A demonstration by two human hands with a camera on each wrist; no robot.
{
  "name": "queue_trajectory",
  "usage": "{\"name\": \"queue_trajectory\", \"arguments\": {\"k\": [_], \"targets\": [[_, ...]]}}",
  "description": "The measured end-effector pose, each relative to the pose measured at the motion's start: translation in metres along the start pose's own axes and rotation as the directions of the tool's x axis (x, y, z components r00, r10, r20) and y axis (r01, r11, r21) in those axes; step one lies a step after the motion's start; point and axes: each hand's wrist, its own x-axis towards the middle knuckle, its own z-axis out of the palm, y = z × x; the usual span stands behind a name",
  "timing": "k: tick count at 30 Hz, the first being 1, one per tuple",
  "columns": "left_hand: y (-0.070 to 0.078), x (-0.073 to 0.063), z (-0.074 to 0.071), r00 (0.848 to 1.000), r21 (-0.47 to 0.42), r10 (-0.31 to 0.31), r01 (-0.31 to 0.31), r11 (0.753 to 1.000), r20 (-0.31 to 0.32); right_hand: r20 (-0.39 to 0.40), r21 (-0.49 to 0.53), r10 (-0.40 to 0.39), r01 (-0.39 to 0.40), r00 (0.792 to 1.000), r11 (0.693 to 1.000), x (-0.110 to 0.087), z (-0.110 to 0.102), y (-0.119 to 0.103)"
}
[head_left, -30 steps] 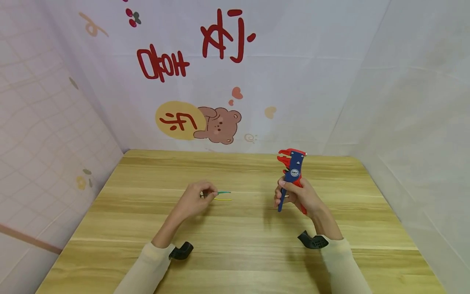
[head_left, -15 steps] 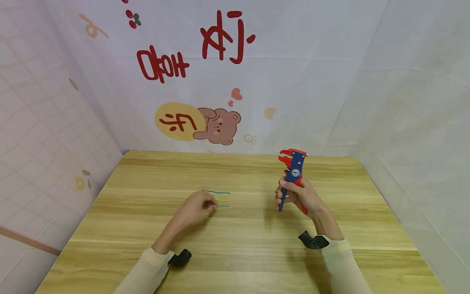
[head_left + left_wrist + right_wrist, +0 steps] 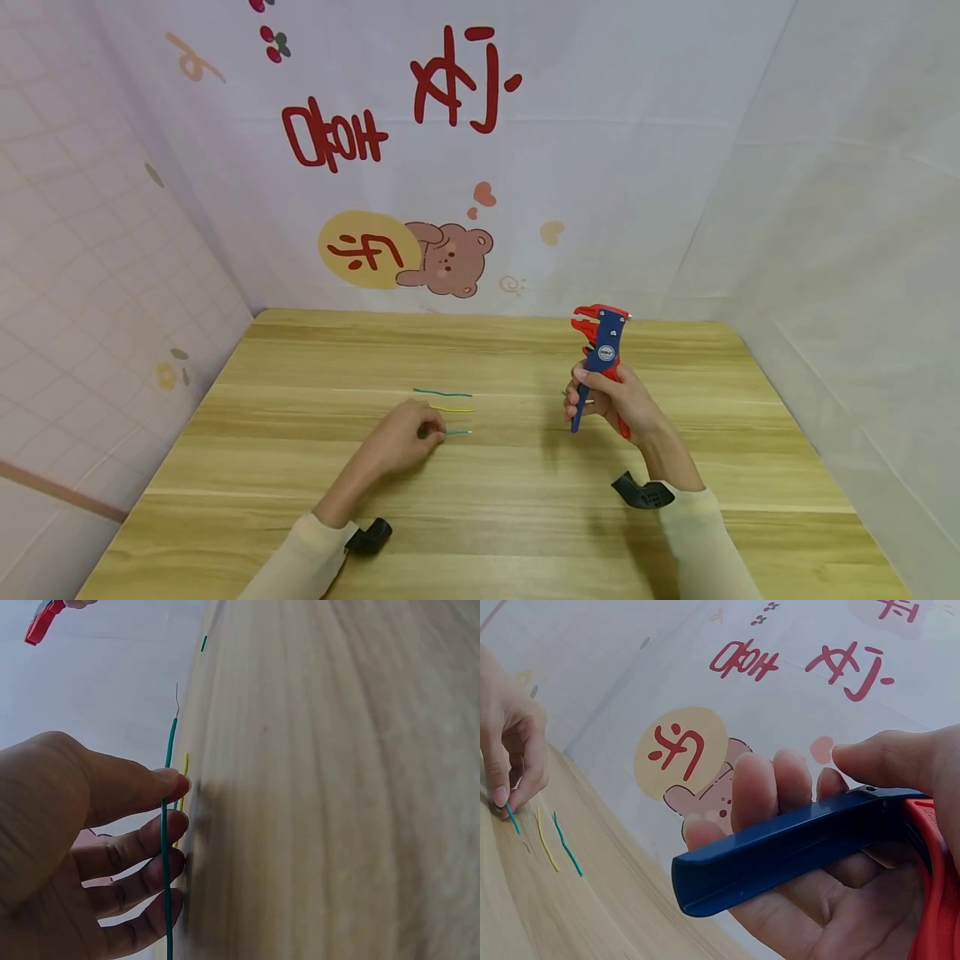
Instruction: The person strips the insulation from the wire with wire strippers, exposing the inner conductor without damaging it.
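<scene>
While the right hand (image 3: 636, 406) grips a wire stripper (image 3: 604, 340), the left hand (image 3: 407, 434) pinches a bare-ended green wire (image 3: 164, 832) near the yellow wire (image 3: 454, 410) over the counter (image 3: 495, 508), seemingly to lay it down, which would next call for a gentle release.

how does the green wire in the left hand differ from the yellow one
The green wire is pinched in the left hand; the yellow wire lies on the table. The green wire shows a bare metal tip, while the yellow wire's visible end looks covered. Both are thin, with a coloured covering.
</scene>
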Motion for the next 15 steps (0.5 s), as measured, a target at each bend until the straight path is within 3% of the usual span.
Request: {"name": "queue_trajectory", "arguments": {"k": [15], "targets": [[0.0033,0.0001,0.0005,1.000,0.009,-0.008,0.008,1.000,0.014,0.026,0.025,-0.016,0.015,1.000,1.000,-0.0003,-0.0041,-0.0002]]}}
